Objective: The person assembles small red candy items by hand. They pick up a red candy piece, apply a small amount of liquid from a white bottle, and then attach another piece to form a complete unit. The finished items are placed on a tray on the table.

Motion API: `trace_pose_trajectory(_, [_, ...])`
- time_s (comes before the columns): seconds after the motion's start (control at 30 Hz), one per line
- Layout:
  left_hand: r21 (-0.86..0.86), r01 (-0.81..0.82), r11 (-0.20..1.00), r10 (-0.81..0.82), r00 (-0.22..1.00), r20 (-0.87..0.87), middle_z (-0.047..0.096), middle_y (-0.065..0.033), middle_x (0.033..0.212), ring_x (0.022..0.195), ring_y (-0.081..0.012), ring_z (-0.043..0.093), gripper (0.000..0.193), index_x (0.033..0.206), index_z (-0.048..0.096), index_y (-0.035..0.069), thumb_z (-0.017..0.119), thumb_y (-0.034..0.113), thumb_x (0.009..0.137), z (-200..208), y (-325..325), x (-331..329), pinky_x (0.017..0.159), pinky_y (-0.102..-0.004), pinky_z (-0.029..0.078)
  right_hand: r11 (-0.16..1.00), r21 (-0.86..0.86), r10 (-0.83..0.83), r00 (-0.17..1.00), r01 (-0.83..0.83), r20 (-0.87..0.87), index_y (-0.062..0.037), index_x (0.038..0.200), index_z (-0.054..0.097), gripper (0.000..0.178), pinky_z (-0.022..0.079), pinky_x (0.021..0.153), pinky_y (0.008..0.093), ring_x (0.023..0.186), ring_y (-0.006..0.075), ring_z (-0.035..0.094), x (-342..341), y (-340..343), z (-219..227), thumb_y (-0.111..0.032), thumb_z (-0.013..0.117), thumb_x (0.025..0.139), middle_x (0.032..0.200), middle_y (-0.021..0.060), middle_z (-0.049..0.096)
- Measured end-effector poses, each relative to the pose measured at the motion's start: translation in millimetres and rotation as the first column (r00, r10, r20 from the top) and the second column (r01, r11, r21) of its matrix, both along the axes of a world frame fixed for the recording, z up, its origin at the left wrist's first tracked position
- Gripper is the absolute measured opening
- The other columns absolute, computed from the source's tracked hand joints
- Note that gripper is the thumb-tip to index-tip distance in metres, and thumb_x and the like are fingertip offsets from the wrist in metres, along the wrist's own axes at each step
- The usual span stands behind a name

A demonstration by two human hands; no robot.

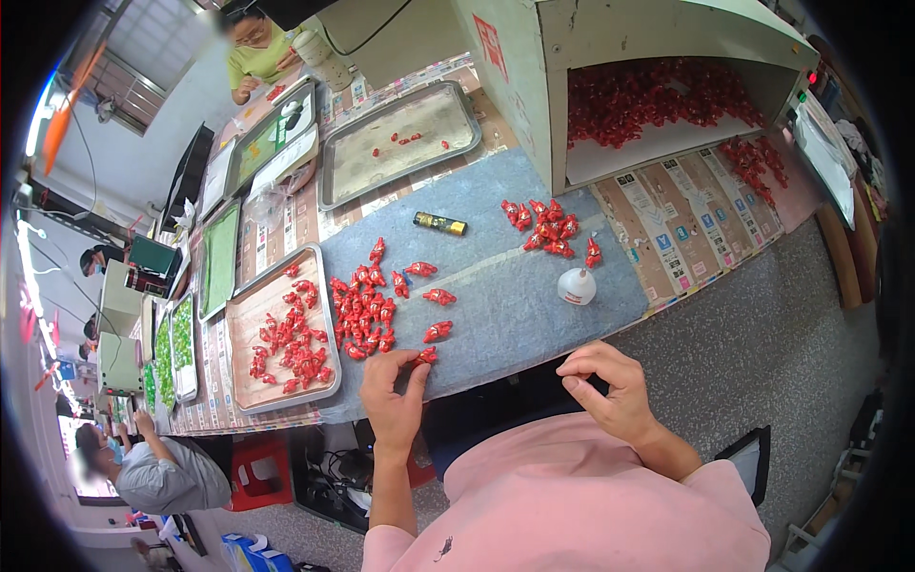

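My left hand point(394, 389) rests at the near edge of the grey-blue mat point(515, 296), fingers apart, its thumb tip touching one red wrapped candy point(426, 356). Just beyond lies a loose pile of red wrapped candies point(364, 310). My right hand point(607, 384) hovers off the table's edge above my pink shirt, with its fingers curled together and nothing visible in them. A second, smaller cluster of red candies point(546, 227) lies farther right on the mat.
A metal tray point(248, 315) of red candies sits left of the pile. A near-empty tray point(334, 181) stands behind. A white bottle cap-like dispenser point(577, 285) and a small dark-and-gold tube point(439, 224) lie on the mat. A machine chute point(658, 138) holds several red candies. Other people work at the left.
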State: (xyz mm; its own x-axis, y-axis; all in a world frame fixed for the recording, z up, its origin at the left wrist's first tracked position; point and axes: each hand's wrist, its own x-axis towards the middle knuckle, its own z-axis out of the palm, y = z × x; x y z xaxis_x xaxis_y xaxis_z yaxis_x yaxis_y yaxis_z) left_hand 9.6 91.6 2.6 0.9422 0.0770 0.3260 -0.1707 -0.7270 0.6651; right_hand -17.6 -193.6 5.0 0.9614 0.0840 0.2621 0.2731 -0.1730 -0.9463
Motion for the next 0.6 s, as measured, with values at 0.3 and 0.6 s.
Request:
trace_pose_trajectory(0.3, [0.049,-0.028,0.998,0.026,0.999,0.036,0.066,-0.0122,0.093,0.085,-0.0267,0.063,0.022,0.094,0.068,0.001,0.073,-0.001,0.073,7.8,1.1,-4.7,0.077,-0.0339,0.050,0.988,-0.048,-0.145,0.989,0.147,0.039,-0.0012,0.092,0.069,0.011,0.050,0.066,0.0256,0.075,0.0150,0.061,9.4,-17.5,-1.2,0.001,0.068,0.081,0.091,0.0083,0.065])
trace_pose_trajectory(0.6, [0.072,0.102,0.992,-0.116,0.965,0.235,0.067,-0.0111,0.093,0.084,-0.0245,0.063,0.020,0.091,0.069,0.002,0.072,-0.005,0.072,37.5,-48.4,11.7,0.075,-0.0330,0.049,0.835,-0.255,-0.416,0.864,0.487,0.285,-0.0048,0.111,0.063,0.041,0.045,0.087,0.0400,0.091,0.0285,0.062,46.9,-22.8,-2.0,-0.009,0.076,0.072,0.106,0.0125,0.064])
